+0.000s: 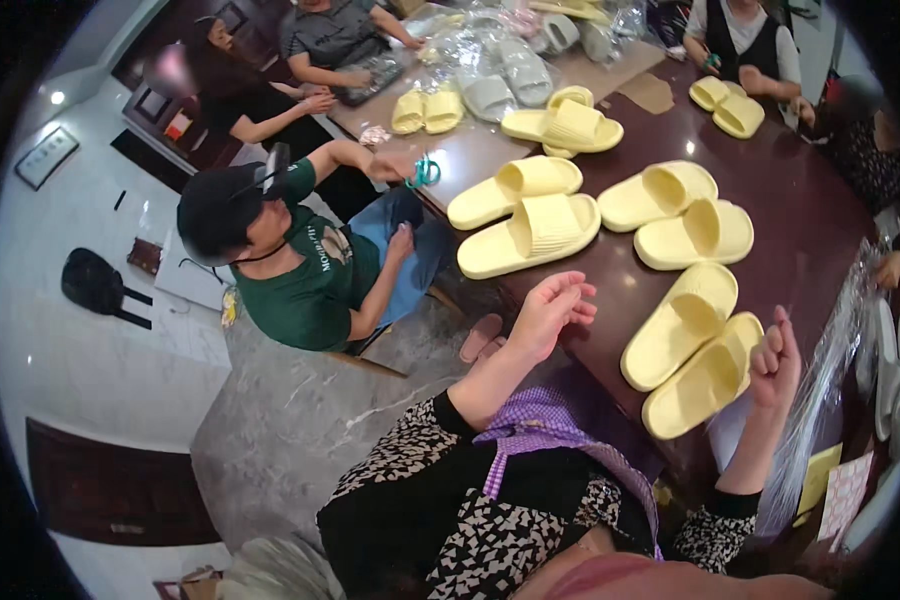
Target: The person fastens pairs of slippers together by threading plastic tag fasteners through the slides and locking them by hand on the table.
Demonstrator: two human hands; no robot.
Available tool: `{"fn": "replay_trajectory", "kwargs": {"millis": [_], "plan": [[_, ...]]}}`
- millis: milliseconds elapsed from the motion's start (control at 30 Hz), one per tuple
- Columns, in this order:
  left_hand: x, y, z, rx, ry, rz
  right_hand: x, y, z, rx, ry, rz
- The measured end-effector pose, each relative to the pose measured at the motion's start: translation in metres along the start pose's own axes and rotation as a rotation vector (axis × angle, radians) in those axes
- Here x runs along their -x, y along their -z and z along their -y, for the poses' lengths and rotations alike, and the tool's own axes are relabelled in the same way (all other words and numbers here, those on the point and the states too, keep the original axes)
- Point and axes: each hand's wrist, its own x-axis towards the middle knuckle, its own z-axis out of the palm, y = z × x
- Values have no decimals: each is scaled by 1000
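My left hand (555,314) hovers at the table's near edge with its fingers loosely bent and nothing in it. Just beyond it lies a pair of pale yellow slide slippers (530,238), side by side. My right hand (776,362) is raised with the index finger pointing up and the others curled loosely; no object shows in it. It is close to the right slipper of the nearest yellow pair (680,325), which lies tilted toward me; whether they touch I cannot tell. Another yellow pair (695,236) rests behind that one.
The dark red table (810,210) carries more yellow slippers (562,128) and grey slippers in clear bags (505,80) farther back. Clear plastic bags (815,400) hang along the right edge. A person in a green shirt (305,270) sits left, holding teal-handled scissors (424,172); others work around the table.
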Motion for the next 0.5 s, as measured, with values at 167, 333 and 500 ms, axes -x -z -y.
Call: {"fn": "replay_trajectory", "kwargs": {"millis": [167,333,500], "plan": [[8,2,-1,-37,37,14,-14,-67,-55,175,-79,124],[19,-37,3,-112,112,248,0,-113,-104,326,-68,179],[37,-74,9,87,310,334,13,-131,-122,401,1,111]]}}
